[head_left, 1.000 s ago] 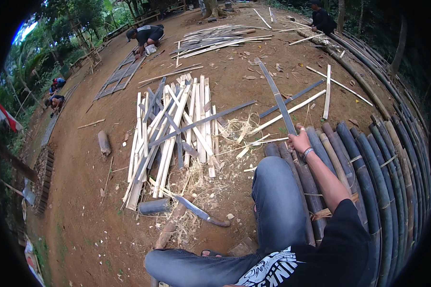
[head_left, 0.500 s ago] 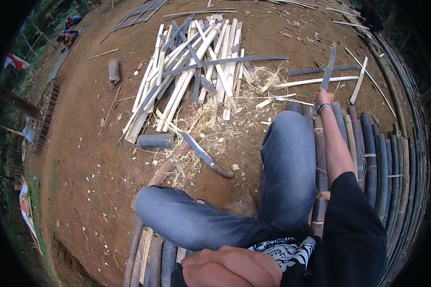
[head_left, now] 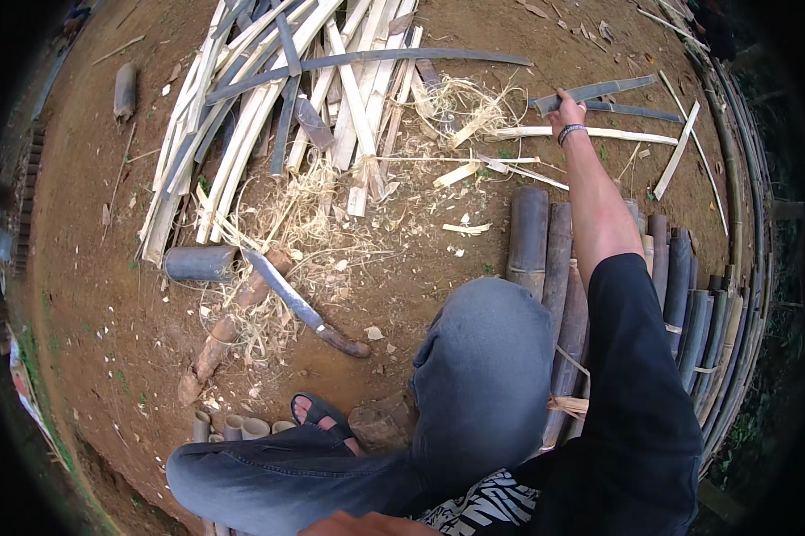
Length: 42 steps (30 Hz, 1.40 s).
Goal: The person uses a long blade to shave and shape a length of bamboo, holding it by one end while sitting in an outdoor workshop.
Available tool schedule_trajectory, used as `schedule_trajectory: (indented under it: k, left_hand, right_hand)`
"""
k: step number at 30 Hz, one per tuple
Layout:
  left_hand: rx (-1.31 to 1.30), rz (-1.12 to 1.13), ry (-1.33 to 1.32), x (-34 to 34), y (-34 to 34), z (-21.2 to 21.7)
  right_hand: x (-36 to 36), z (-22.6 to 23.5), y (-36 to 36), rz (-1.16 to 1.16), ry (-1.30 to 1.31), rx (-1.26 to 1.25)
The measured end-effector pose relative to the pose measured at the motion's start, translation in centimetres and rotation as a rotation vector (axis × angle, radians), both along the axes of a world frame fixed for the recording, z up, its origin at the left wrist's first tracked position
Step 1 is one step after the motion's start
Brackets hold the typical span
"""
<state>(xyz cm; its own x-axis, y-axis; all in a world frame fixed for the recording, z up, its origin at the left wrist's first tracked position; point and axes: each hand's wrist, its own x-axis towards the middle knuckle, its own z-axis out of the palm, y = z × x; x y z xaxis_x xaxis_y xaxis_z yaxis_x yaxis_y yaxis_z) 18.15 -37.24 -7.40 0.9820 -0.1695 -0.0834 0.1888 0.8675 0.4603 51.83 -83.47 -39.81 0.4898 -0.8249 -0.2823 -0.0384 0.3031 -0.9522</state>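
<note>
My right hand (head_left: pixel 567 112) is stretched out to the far right, its fingers closed round the near end of a flat, dark bamboo strip (head_left: pixel 615 87). This strip lies low, partly over another dark strip (head_left: pixel 639 113). Just below are a pale bamboo strip (head_left: pixel 590 134) and, to the left, a tangle of curled shavings (head_left: pixel 474 103). Of my left hand (head_left: pixel 367 525) only a blurred bit of skin shows at the bottom edge; its fingers are hidden. A machete (head_left: pixel 286 295) rests untouched, its blade tip by a short log (head_left: pixel 219 344).
A large heap of split bamboo strips (head_left: pixel 268 107) lies ahead on the dirt. Round dark bamboo poles (head_left: pixel 528 237) form a seat at my right. A short bamboo piece (head_left: pixel 199 263) and a wood block (head_left: pixel 383 422) lie near my sandalled foot (head_left: pixel 324 415).
My right hand has reached farther forward and left, and the strip in it has swung from upright to lying rightward. My left hand has sunk mostly out of the picture. The view has shifted.
</note>
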Motion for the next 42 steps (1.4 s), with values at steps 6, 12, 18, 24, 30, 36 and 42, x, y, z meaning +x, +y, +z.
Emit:
schedule_trajectory:
  k: [6,12,18,24,30,36,42]
  left_hand:
    - [0.093,-0.055,0.124,5.0,-2.8,-3.9]
    - [0.169,-0.153,0.034,10.0,-4.2,-6.7]
    - [0.323,-0.103,0.192,10.9,-3.9,-8.1]
    - [0.563,-0.071,0.358,11.6,-1.0,-10.8]
    - [0.773,-0.033,0.427,12.2,1.8,-11.5]
    - [0.815,-0.056,0.300,9.4,6.2,-12.3]
    - [1.017,-0.028,0.225,6.6,9.8,-17.4]
  right_hand:
    - [-0.5,-10.8,-8.4,0.469,0.918,-0.843]
    - [-1.1,-10.3,-6.3,0.871,0.991,-1.427]
    - [-0.7,-8.1,-7.0,1.048,1.056,-1.543]
    - [-1.8,-4.6,-7.2,0.931,0.858,-1.573]
    - [-6.8,3.8,-7.4,0.847,0.695,-1.542]
    - [-12.9,12.8,-3.9,0.719,0.543,-1.578]
    - [-11.7,20.4,9.8,0.895,0.165,-1.482]
